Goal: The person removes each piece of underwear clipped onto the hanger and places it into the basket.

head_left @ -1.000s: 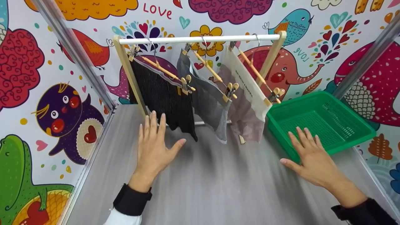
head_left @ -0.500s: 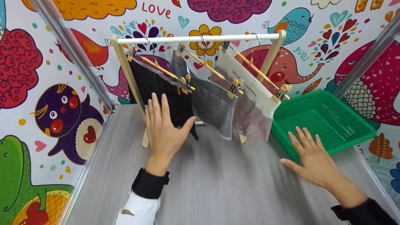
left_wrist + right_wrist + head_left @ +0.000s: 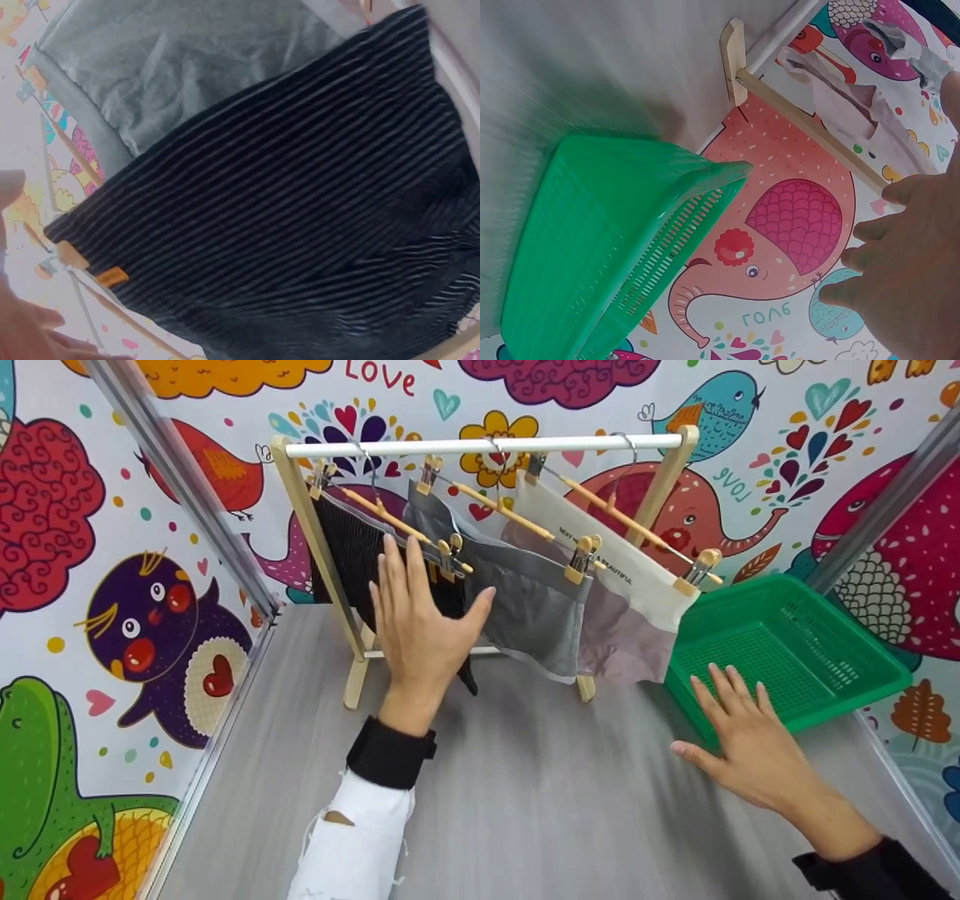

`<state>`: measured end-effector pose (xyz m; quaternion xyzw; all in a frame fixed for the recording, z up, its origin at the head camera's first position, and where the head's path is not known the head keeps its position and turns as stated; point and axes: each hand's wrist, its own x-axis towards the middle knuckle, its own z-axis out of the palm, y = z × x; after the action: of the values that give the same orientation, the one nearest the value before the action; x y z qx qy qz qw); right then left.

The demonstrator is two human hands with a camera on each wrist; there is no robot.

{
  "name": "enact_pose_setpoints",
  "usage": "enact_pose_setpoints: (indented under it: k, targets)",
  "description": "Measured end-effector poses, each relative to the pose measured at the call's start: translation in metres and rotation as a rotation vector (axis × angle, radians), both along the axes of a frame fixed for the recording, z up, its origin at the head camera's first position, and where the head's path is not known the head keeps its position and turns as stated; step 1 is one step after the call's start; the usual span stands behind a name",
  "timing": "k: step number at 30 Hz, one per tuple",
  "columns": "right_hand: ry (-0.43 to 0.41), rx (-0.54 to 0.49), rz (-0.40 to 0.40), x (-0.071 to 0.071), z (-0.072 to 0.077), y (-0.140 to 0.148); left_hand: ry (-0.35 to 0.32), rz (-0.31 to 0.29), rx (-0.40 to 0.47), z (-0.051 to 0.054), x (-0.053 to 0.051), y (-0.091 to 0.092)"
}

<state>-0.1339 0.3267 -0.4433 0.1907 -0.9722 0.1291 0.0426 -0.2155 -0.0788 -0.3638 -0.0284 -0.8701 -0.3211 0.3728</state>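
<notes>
My left hand point(image 3: 427, 637) is raised with straight fingers and spread thumb in front of a black finely striped garment point(image 3: 349, 547), covering part of it. Whether they touch, I cannot tell. In the left wrist view, fingers point(image 3: 30, 330) show near the clip point(image 3: 69, 255) of that garment's hanger. Beside it hang a grey garment point(image 3: 525, 615) and a white-and-mauve garment point(image 3: 630, 637) with printed lettering, each clipped to a wooden hanger. My right hand point(image 3: 750, 757) is spread, holding nothing, at the near left side of a green basket point(image 3: 862, 697).
All three hangers hook over the white bar point(image 3: 562, 446) of a small wooden-framed rack on the grey tabletop point(image 3: 525, 810). Cartoon-printed walls point(image 3: 165, 645) with metal corner posts point(image 3: 187, 487) enclose the table on the back and sides.
My left hand has moved forward and to the right, over the black garment. The grey and white-and-mauve garments have swung rightward at their near ends. My right hand stays put.
</notes>
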Motion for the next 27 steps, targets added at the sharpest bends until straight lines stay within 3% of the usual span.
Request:
enact_pose_setpoints:
  k: [10,18,27]
  targets:
    - [-0.018,0.008,-0.004,0.002,-0.002,0.0,0.108,0.08,-0.017,0.024,-0.019,0.012]
    - [0.009,-0.012,0.004,0.003,-0.005,-0.001,0.029,0.089,0.004,0.037,-0.02,0.014]
    - [0.0,-0.017,-0.002,0.002,-0.004,0.0,-0.103,0.033,0.183,0.033,-0.005,0.0]
